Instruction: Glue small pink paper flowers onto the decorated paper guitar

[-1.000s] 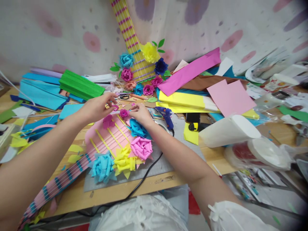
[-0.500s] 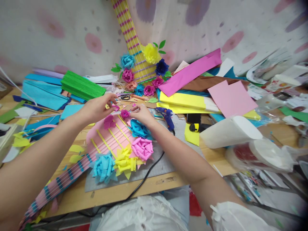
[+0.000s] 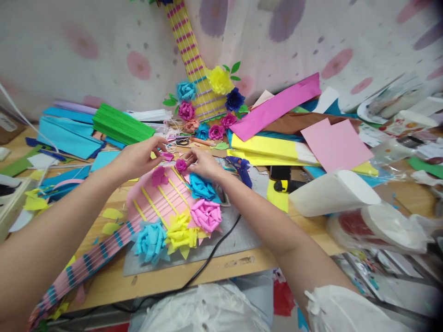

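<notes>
A pink paper guitar lies slanted on a grey cutting mat, with white strings and yellow strips. Blue, yellow and pink paper flowers line its near right edge. At its far edge, my right hand has its fingertips curled against a small magenta paper flower; the exact contact is partly hidden. My left hand hovers to the left, fingers loosely bent and apart, holding nothing. Below it, a flat magenta paper piece sits on the guitar.
A blue glue gun rests right of my right hand, and a black cable crosses the mat. Behind stands a yellow paper guitar with flowers. Folded crepe paper and a white paper roll flank the work area.
The view has shifted slightly. My right fingertips have curled in closer to the small magenta flower. My left hand has barely moved, and the guitar stays in place.
</notes>
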The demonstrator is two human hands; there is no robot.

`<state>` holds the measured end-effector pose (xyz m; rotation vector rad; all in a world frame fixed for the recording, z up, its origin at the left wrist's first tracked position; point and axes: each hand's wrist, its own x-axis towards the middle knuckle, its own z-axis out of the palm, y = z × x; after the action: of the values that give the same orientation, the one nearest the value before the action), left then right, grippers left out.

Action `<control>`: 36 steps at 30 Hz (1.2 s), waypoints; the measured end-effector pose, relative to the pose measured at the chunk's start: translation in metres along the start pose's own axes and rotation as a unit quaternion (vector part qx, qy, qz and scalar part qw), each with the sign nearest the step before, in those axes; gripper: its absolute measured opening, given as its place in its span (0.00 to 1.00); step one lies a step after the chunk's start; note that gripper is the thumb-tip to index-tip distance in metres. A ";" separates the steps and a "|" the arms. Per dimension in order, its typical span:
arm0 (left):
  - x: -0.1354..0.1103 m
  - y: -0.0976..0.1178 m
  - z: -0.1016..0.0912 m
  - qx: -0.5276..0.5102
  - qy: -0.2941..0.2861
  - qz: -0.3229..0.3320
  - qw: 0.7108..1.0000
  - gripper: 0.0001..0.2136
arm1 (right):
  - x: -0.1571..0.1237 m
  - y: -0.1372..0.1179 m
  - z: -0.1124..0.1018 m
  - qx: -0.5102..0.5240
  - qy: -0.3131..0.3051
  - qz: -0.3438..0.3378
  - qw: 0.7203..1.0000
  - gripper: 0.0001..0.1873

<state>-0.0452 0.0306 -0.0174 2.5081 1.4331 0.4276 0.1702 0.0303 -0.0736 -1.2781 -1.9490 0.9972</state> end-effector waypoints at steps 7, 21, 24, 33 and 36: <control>0.000 -0.001 0.002 -0.002 0.001 -0.006 1.000 0.20 | -0.001 -0.001 0.001 -0.025 0.007 0.002 1.000 0.18; -0.002 -0.001 0.005 -0.029 -0.006 -0.004 1.000 0.21 | -0.001 0.006 0.002 0.031 0.018 -0.023 0.999 0.19; -0.001 0.005 0.006 -0.008 -0.009 0.007 1.000 0.18 | 0.000 0.010 0.001 0.031 0.020 -0.038 0.999 0.20; 0.003 0.026 0.005 0.032 -0.005 0.044 0.998 0.13 | 0.002 0.000 -0.004 0.056 0.041 0.058 0.996 0.13; 0.002 0.025 0.007 0.032 -0.005 0.051 0.998 0.12 | 0.003 -0.005 -0.003 0.049 0.036 0.093 0.994 0.11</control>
<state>-0.0215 0.0193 -0.0152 2.6393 1.3402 0.3909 0.1695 0.0325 -0.0673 -1.4384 -1.7309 1.1063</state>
